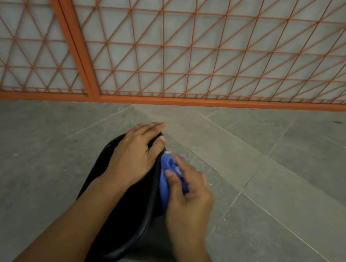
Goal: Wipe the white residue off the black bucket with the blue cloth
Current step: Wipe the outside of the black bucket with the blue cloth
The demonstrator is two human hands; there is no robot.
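The black bucket (125, 221) lies tilted on the grey floor in the lower middle of the head view, its rim toward me. My left hand (137, 155) rests on its far upper side, fingers curled over the edge and thumb against the wall. My right hand (187, 193) presses the bunched blue cloth (166, 176) against the bucket's right outer wall. A small white speck shows at the top of the cloth. Most of the bucket's wall is hidden by my arms.
An orange metal grille fence (175, 57) with a thick post (71, 36) and bottom rail stands just beyond the bucket. Grey floor tiles (280, 173) spread to the left and right.
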